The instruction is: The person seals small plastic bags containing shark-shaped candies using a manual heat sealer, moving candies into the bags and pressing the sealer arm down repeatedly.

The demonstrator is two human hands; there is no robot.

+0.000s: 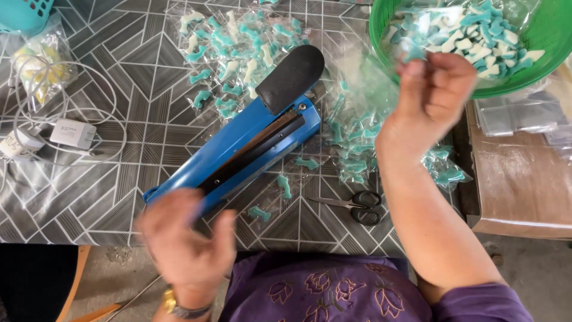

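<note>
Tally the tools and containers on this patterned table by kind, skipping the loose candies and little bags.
Blue heat sealer with black handle: 1
Black-handled scissors: 1
Green plastic bowl of blue-and-white candies: 1
Teal plastic basket: 1
White charger plug with cable: 1
Total: 5

You're working in soft, even daylight with hardly any shadows. Your left hand [185,238] is smeared by motion blur; your right hand [432,89] is slightly soft. Pale glare sits on the clear bags [357,113], and lines bend toward the frame's edges.
</note>
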